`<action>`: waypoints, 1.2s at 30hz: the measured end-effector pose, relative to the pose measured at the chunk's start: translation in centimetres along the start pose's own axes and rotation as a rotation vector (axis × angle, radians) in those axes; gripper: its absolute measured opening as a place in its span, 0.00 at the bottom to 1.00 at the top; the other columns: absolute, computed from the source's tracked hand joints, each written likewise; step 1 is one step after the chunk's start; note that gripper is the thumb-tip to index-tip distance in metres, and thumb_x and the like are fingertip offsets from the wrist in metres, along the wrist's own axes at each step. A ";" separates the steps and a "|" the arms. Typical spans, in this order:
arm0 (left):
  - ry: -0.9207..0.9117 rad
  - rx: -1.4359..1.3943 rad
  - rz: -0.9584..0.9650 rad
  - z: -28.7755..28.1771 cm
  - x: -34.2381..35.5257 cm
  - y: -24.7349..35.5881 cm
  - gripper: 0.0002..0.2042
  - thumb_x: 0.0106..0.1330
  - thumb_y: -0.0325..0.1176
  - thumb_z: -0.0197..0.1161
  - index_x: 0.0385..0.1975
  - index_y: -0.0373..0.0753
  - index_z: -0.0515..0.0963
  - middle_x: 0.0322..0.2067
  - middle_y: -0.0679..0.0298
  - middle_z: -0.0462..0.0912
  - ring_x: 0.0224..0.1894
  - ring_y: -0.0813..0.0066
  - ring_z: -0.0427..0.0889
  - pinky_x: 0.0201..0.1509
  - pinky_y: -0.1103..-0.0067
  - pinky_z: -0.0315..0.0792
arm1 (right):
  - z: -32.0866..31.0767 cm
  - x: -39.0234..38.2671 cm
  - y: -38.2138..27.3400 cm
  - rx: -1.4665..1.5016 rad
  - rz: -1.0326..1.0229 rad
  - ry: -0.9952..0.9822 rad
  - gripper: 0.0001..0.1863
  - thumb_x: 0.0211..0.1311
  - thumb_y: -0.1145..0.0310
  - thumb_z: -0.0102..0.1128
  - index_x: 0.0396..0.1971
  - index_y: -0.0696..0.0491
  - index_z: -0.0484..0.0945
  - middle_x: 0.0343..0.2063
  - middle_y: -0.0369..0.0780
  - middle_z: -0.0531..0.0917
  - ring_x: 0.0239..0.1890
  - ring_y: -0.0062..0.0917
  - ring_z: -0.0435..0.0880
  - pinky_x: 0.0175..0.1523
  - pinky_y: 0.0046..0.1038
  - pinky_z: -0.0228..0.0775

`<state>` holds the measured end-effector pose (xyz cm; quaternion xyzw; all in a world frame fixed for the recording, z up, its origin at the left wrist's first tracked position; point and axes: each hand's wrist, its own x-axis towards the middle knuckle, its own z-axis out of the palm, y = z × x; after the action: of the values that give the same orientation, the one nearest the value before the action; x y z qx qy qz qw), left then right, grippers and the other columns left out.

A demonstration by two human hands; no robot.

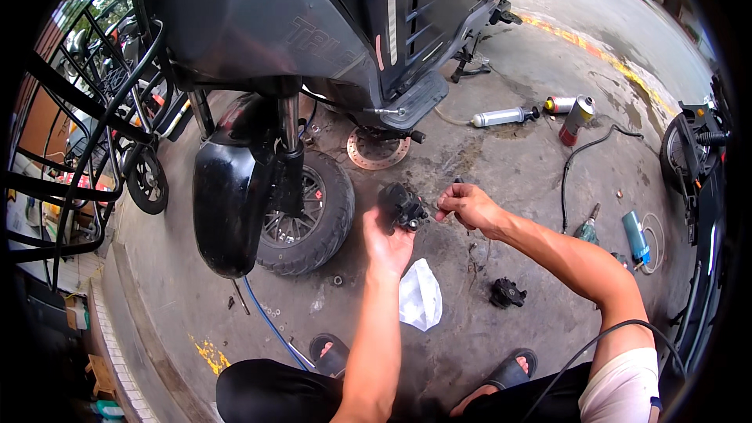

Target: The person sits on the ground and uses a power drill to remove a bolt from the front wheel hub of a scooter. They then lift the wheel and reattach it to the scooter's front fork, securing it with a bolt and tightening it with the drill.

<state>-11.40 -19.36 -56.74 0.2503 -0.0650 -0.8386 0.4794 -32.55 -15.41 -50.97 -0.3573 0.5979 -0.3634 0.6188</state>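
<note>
My left hand (388, 244) is closed around a black brake caliper (401, 205), held up in front of the scooter (258, 23). Just to its right, my right hand (468, 207) has its fingers pinched together beside the caliper's edge. A small dark end sticks up above those fingers, but what they hold cannot be made out. Below the hands, a white plastic bag (421, 296) lies on the concrete. A second black caliper-like part (507, 293) rests on the ground to the right of the bag.
Left of my hands are a wheel (338, 215) and a black front fender (227, 204). A drilled brake disc (378, 150) is beyond. To the right lie a large syringe (501, 117), spray cans (577, 119), a black hose (565, 188), a green tool (589, 227) and a teal bottle (636, 236).
</note>
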 end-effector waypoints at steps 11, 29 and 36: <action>-0.139 -0.323 0.003 1.5 -1.0 0.0 0.20 0.72 0.31 0.53 0.60 0.28 0.70 0.57 0.46 0.76 0.60 0.52 0.76 0.62 0.61 0.78 | -0.7 0.5 0.2 -0.034 -0.037 0.041 0.09 0.69 0.64 0.61 0.40 0.54 0.78 0.32 0.38 0.89 0.15 0.12 0.64 0.20 0.21 0.55; -0.208 -0.692 -0.148 0.6 0.0 0.0 0.18 0.66 0.31 0.55 0.53 0.28 0.75 0.56 0.44 0.78 0.60 0.46 0.78 0.64 0.59 0.78 | 0.3 0.9 -1.6 -0.060 -0.132 0.041 0.09 0.68 0.64 0.63 0.37 0.54 0.79 0.30 0.37 0.88 0.16 0.12 0.64 0.18 0.20 0.51; -0.189 -0.609 -0.135 0.7 -0.3 -0.6 0.16 0.70 0.29 0.55 0.54 0.27 0.74 0.56 0.43 0.78 0.61 0.47 0.77 0.64 0.60 0.79 | 1.7 -0.2 -5.4 -0.072 -0.268 0.026 0.10 0.67 0.63 0.65 0.34 0.55 0.84 0.28 0.33 0.85 0.21 0.10 0.68 0.24 0.19 0.55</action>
<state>-12.09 -18.87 -56.22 0.0202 0.1615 -0.8689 0.4674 -30.97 -17.79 -46.05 -0.4511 0.5654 -0.4260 0.5435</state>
